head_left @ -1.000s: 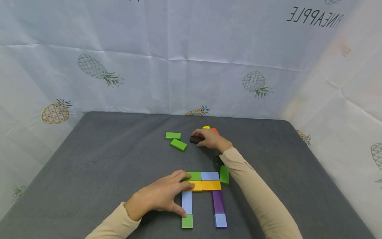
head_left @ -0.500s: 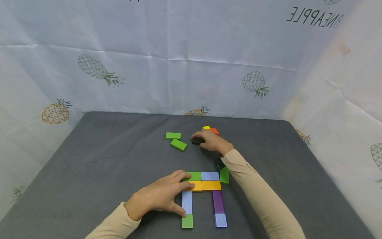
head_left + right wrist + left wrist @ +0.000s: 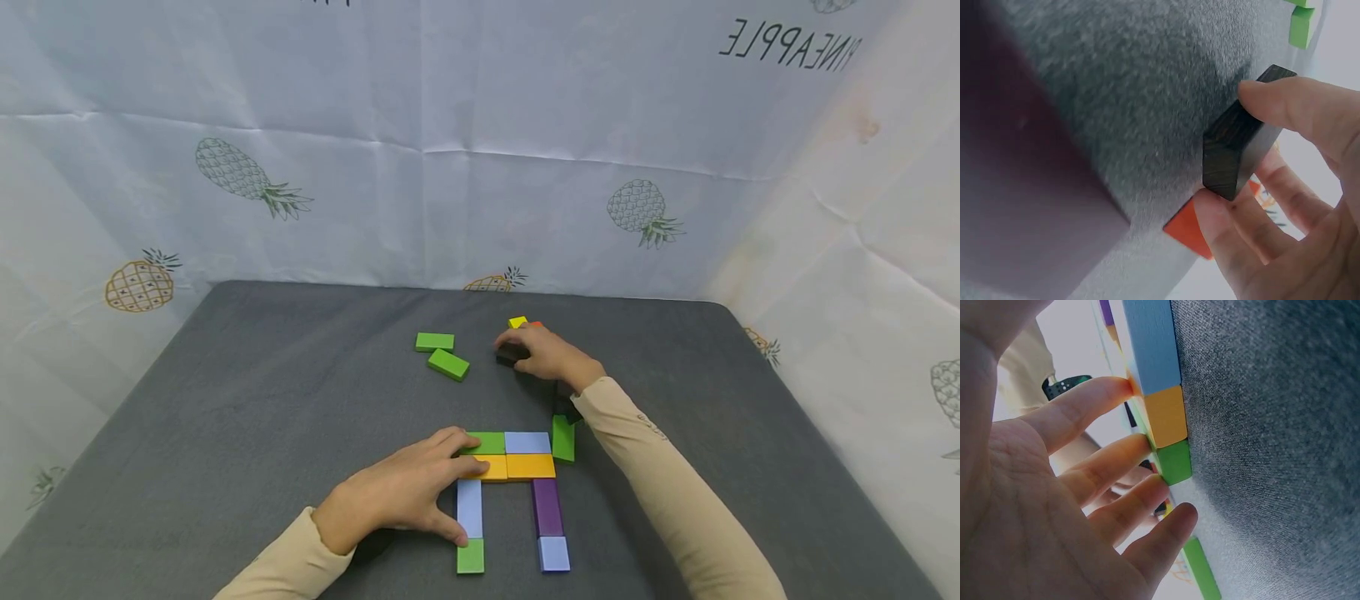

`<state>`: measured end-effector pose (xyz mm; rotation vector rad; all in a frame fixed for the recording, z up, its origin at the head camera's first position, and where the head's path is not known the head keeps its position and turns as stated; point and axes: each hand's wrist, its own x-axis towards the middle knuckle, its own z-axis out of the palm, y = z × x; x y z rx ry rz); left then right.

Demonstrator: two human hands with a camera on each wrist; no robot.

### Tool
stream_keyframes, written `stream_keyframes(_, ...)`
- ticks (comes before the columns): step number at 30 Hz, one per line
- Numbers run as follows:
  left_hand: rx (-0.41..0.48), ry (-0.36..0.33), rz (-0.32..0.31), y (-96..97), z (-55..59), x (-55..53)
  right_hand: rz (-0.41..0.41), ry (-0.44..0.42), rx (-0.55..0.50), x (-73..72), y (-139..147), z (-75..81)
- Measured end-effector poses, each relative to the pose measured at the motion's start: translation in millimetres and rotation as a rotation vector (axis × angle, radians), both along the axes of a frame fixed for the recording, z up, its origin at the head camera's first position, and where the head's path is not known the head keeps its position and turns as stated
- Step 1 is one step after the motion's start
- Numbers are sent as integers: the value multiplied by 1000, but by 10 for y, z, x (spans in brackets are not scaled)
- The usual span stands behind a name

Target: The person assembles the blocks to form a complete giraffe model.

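Right hand [image 3: 547, 354] well out over bench [image 3: 300, 392], thumb and fingers clamped on black block [image 3: 1225, 162], yellow block [image 3: 517, 322] and red-orange block [image 3: 1188, 231] near it (can't tell from here whether black one touches bench)

Left hand [image 3: 408, 485] with fingers spread apart, tips at upper green block [image 3: 489, 442] and left orange block [image 3: 495, 470], thumb by lower green block [image 3: 471, 557]

Purple block [image 3: 548, 507] lies end to end with short pale blue block [image 3: 554, 554]

We see a close-fitting beige left sleeve [image 3: 288, 560], a matching right sleeve [image 3: 678, 492] bearing small, unreadable dark lettering [image 3: 652, 427], and a black perforated wrist strap [image 3: 1062, 386].
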<state>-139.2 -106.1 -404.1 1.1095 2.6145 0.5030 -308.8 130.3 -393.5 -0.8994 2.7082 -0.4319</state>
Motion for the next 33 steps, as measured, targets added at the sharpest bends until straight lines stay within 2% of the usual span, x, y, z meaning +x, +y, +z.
stream_keyframes(7,1,-2,-3,4,-2,-5,-43,-12,-32,45,119,46)
stream_keyframes(14,1,-4,1,-5,2,-4,-46,12,-76,74,242,84)
stream_keyframes(20,0,-8,0,5,0,-9,-101,8,-52,64,349,67)
stream_keyframes(27,0,-7,0,7,-11,-14,-165,-11,-105,103,482,91)
stream_keyframes(33,-1,-7,2,0,-12,-9,-198,-25,-97,110,594,85)
